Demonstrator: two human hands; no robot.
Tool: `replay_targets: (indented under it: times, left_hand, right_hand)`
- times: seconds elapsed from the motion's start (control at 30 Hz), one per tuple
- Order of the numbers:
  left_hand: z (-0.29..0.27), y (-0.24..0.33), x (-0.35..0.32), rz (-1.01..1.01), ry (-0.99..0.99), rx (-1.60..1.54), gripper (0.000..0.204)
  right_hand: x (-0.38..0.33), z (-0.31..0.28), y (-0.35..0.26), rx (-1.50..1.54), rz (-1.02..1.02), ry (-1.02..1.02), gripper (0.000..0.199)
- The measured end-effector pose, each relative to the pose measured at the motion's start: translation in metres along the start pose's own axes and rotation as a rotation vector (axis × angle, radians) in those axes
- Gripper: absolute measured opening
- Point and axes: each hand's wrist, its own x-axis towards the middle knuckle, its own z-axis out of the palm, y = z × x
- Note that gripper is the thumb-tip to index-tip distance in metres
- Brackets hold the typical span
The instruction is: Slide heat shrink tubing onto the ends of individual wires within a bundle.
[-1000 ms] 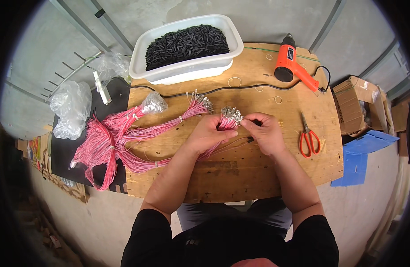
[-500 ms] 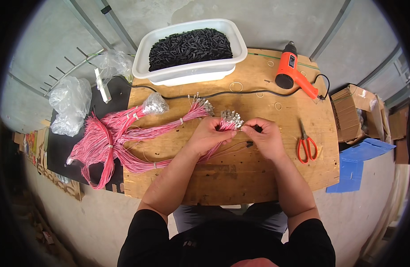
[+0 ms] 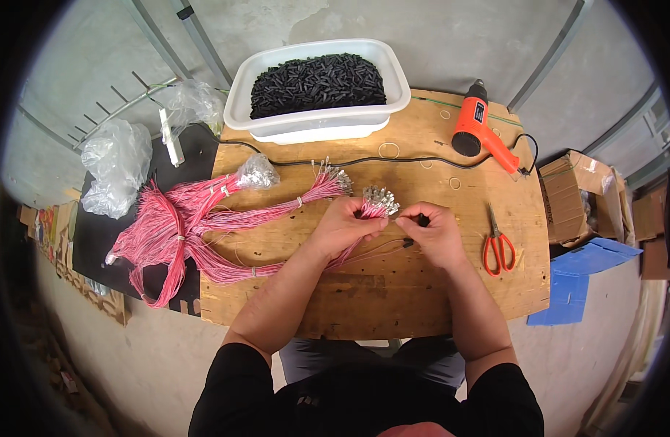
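My left hand (image 3: 347,222) grips a bundle of pink wires (image 3: 373,207) just below its silver metal terminals (image 3: 381,197). My right hand (image 3: 433,231) is right beside it and pinches a small black sleeve (image 3: 423,218) at the tip of one wire. A second small black piece (image 3: 407,244) on a thin wire lies under my right hand. More pink wire bundles (image 3: 204,218) spread to the left across the wooden board (image 3: 393,306).
A white tub (image 3: 316,120) of small black sleeves stands at the board's far edge. An orange heat gun (image 3: 479,125) with a black cord lies at the far right, red-handled scissors (image 3: 498,244) at the right. Clear plastic bags (image 3: 116,164) lie left; cardboard boxes (image 3: 575,197) stand right.
Both hands stay together at the wire bundle's terminal end. My right fingers have shifted slightly on the black sleeve.
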Motion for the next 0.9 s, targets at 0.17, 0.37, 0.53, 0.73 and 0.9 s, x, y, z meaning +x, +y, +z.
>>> replay_targets:
  times: [0.17,0.37,0.53,0.73,0.9]
  left_hand:
    - [0.0,-0.004,0.001,0.021,-0.021,0.093,0.016]
    - [-0.001,-0.01,0.003,0.045,-0.036,0.093,0.014]
    - [0.001,-0.003,0.001,0.011,-0.013,0.032,0.014]
    - [-0.002,-0.001,0.001,-0.065,0.062,-0.131,0.016]
    - [-0.003,-0.004,0.003,-0.072,0.083,-0.138,0.019]
  right_hand:
    - [-0.001,-0.006,-0.003,-0.117,-0.042,-0.057,0.006]
    - [0.001,-0.005,-0.002,-0.036,0.025,-0.097,0.009]
    - [0.003,-0.015,-0.015,0.667,0.34,-0.06,0.02]
    - [0.008,-0.019,-0.005,0.806,0.349,-0.096,0.026]
    - [0.007,-0.014,0.001,0.759,0.335,-0.096,0.024]
